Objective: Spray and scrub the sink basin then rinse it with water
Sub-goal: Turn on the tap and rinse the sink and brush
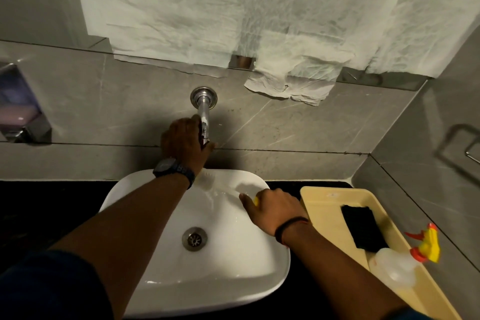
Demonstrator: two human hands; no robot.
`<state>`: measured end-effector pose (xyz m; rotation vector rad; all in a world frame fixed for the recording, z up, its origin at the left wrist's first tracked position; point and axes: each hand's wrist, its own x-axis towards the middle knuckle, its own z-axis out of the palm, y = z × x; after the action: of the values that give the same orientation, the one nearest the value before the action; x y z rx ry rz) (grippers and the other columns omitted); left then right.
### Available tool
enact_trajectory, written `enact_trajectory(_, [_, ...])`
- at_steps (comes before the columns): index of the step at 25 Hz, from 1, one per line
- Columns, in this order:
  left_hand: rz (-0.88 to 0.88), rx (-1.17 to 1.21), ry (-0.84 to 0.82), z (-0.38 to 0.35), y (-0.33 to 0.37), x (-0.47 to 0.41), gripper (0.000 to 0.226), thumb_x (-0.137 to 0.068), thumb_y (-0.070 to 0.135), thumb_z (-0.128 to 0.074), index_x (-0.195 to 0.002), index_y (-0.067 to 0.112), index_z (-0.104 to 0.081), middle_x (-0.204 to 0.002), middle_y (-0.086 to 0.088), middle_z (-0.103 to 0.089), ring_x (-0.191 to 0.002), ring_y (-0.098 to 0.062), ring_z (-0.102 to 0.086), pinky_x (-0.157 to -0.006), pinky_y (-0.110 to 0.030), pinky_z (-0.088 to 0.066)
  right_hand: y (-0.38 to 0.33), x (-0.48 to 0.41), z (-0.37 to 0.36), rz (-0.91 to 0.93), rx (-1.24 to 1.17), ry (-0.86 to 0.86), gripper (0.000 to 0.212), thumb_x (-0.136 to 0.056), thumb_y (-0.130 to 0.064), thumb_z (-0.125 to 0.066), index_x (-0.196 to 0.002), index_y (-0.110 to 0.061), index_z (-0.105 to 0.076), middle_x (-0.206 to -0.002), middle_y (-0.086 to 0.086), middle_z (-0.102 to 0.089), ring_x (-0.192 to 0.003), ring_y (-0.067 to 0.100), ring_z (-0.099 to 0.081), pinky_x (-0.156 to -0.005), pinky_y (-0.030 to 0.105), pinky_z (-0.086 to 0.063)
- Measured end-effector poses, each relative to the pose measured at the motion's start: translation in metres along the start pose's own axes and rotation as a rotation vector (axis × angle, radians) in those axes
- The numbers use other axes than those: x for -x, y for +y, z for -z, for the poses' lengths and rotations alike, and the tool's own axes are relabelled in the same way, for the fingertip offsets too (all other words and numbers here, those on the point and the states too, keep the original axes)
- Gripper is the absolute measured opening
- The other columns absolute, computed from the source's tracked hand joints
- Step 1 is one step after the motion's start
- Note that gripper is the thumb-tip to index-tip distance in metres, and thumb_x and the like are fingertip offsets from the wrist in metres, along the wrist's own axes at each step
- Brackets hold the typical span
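A white sink basin (161, 265) sits on a black counter, with a steel drain (194, 238) near its middle. My left hand (183, 141) is wrapped around the chrome wall tap (204, 112) above the basin. My right hand (275, 208) presses a yellow sponge (256, 200), mostly hidden under the fingers, against the basin's far right inner wall. The inner wall near the sponge looks wet. A clear spray bottle (397, 266) with a yellow and orange trigger lies in the tray at the right.
A beige tray (322, 205) on the counter right of the sink holds the bottle and a black scrub pad (362, 227). A soap dispenser (18, 109) hangs on the left wall. White paper (233, 8) covers the mirror. A towel ring (465, 143) is on the right wall.
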<state>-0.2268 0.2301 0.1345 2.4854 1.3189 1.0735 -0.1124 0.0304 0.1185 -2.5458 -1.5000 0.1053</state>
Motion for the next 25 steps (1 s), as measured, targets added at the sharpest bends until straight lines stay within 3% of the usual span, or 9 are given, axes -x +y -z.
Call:
enact_trajectory(2, [-0.279,-0.082,-0.018,-0.002,-0.009,0.002,0.079,-0.082,0.033,-0.060,-0.144,0.013,-0.017,-0.149,-0.019,-0.031,-0.136,-0.039,-0.027,-0.109,-0.050,-0.025,0.004,0.003,-0.002,0.099,0.115,0.089,0.058,-0.085,-0.070,-0.024,-0.062,-0.021,-0.045,-0.073,0.008,-0.067,-0.070,0.031,-0.063,-0.057,0.031,-0.034])
enact_trajectory(4, [-0.364,-0.095,-0.079,-0.004,-0.015,0.001,0.077,-0.088,0.029,-0.053,-0.144,0.014,-0.003,-0.155,-0.015,-0.018,-0.142,-0.033,-0.014,-0.114,-0.044,-0.012,0.010,0.004,-0.002,0.158,0.176,0.128,0.057,-0.086,-0.068,-0.023,-0.065,-0.022,-0.050,-0.075,0.009,-0.069,-0.069,0.031,-0.064,-0.056,0.031,-0.034])
enact_trajectory(11, [-0.387,-0.130,-0.109,-0.004,-0.020,-0.003,0.069,-0.091,0.026,-0.046,-0.144,0.007,-0.007,-0.154,-0.016,-0.019,-0.142,-0.029,-0.015,-0.114,-0.036,-0.008,0.028,0.002,0.006,0.152,0.279,0.177,0.066,-0.086,-0.068,-0.023,-0.077,-0.019,-0.065,-0.078,0.009,-0.070,-0.072,0.031,-0.066,-0.055,0.033,-0.036])
enact_trajectory(25, [-0.364,-0.135,-0.124,-0.010,-0.021,-0.003,0.066,-0.093,0.026,-0.040,-0.145,0.009,-0.004,-0.155,-0.016,-0.017,-0.143,-0.029,-0.015,-0.115,-0.037,-0.009,0.045,-0.005,0.019,0.136,0.319,0.172,0.063,-0.082,-0.073,-0.020,-0.063,-0.021,-0.050,-0.075,0.009,-0.070,-0.072,0.031,-0.066,-0.055,0.033,-0.037])
